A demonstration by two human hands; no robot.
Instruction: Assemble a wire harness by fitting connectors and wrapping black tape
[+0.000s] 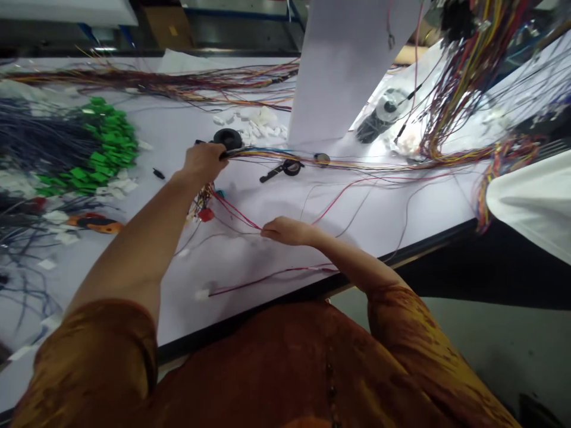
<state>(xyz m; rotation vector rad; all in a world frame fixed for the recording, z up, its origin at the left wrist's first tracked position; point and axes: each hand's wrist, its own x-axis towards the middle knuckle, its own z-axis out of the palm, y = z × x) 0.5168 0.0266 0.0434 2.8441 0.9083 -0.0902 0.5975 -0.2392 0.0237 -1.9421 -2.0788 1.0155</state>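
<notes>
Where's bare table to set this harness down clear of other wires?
Bare white tabletop shows between the green connectors and your left hand, with another patch right of your right hand, crossed by a few thin wires. Crowded: the far left, with dark wire bundles, and upper right, under the hanging coloured wires.

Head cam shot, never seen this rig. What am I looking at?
There's no machine here: one camera worn on a person's head looks down at their two bare hands over a white work table. The left hand grips a bundle of coloured wires beside a black ring-shaped part. The right hand is at thin red wires; whether it pinches them is hard to tell. Green connectors, small white pieces and a long wire bundle lie on the table. More wires hang at upper right.
</notes>
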